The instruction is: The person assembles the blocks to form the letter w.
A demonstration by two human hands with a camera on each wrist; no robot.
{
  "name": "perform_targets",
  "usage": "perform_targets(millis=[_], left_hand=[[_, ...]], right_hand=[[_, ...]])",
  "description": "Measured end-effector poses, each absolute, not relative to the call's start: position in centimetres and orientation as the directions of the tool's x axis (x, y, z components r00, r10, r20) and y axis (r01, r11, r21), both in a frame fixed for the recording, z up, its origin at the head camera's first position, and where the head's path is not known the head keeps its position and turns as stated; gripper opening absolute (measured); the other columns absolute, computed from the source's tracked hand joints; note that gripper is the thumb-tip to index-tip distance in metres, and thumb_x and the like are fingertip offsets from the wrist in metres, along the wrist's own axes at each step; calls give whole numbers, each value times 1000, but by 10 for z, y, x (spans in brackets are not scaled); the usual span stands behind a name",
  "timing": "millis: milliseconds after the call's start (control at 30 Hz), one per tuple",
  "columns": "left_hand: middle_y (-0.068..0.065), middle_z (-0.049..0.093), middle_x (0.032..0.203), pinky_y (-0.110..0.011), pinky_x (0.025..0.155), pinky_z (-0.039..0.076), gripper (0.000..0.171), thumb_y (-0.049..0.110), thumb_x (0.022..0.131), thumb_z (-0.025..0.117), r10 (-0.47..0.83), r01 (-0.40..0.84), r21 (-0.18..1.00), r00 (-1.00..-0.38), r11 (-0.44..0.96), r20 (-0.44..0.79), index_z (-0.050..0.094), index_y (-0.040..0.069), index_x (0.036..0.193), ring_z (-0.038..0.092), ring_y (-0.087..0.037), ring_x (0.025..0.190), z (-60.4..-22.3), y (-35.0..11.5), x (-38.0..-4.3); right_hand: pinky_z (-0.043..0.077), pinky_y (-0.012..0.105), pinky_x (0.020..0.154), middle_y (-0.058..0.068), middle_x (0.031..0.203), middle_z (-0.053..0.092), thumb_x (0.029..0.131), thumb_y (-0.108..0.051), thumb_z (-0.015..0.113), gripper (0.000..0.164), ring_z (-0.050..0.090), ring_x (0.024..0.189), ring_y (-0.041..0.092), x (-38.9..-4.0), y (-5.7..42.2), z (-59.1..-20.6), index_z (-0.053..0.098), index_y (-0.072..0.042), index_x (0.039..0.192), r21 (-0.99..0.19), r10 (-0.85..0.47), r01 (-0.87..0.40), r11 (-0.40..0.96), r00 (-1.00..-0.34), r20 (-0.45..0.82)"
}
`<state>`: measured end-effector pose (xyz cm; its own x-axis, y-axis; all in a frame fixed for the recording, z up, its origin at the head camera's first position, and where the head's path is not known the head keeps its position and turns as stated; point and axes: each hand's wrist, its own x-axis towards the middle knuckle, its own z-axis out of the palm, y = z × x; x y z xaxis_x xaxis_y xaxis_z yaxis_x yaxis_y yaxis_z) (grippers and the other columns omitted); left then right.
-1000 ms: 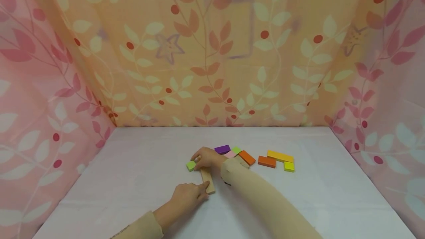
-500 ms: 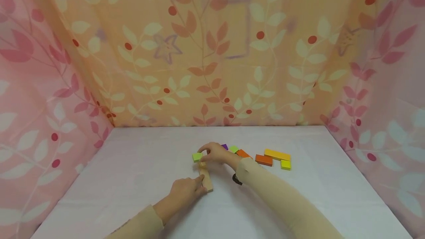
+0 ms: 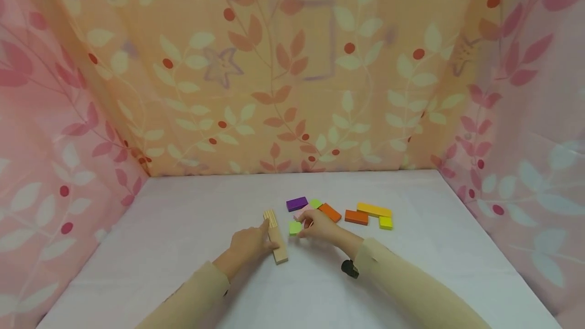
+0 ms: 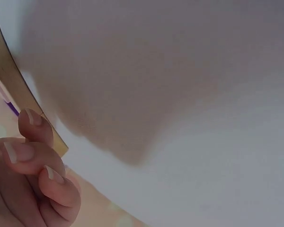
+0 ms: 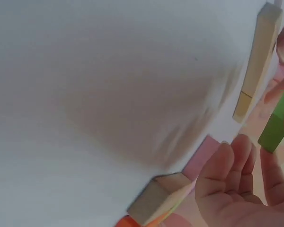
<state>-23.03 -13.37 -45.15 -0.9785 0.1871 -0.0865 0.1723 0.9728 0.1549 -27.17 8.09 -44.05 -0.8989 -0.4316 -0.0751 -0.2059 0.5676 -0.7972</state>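
Wooden and unpainted, the long plank lies on the white worktop just left of centre in the lower half of the head view, running from near to far. What has changed is the lime-green cube: a second ago it sat off the plank's far left corner, half a second ago it was lifted over the plank's far end, and now it sits on the plank's right side, close beside it (whether touching or clear of the worktop, the pictures don't settle). The right hand has its grip pinched on that cube, fingertips curled around it. The left hand has slid up the plank's left edge, forefinger stretched toward the far end, the other fingers curled, steadying rather than clasping. So the cube has crossed from one flank to the other while the plank stays pinned. Behind the right hand lie the purple block, orange block and yellow bar.
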Motion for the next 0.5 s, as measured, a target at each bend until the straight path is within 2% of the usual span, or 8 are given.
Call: perform_targets(millis=[133, 333, 500], left_hand=[[-19, 69, 101, -46, 67, 51, 78, 56, 85, 65, 179, 154, 177, -974, 972, -136, 47, 6, 142, 67, -35, 89, -450, -133, -240], [-18, 68, 111, -47, 71, 51, 76, 57, 85, 65, 159, 127, 173, -971, 977, -180, 50, 9, 142, 66, -34, 96, -450, -131, -244], [-18, 67, 116, -47, 74, 51, 76, 58, 84, 66, 155, 124, 172, -971, 977, -182, 51, 10, 141, 64, -35, 102, -451, -130, -247]], right_hand=[[42, 26, 65, 3, 80, 52, 77, -9, 83, 28, 48, 76, 17, -263, 88, -450, 65, -3, 97, -802, -397, -163, 574, -912, -99], [44, 29, 66, 4, 80, 54, 75, -12, 85, 30, 49, 75, 18, -250, 94, -458, 62, -3, 93, -752, -396, -155, 641, -906, -150], [48, 39, 75, 6, 88, 58, 78, -16, 83, 31, 53, 81, 21, -247, 101, -451, 65, -5, 100, -693, -453, -190, 695, -865, -217]])
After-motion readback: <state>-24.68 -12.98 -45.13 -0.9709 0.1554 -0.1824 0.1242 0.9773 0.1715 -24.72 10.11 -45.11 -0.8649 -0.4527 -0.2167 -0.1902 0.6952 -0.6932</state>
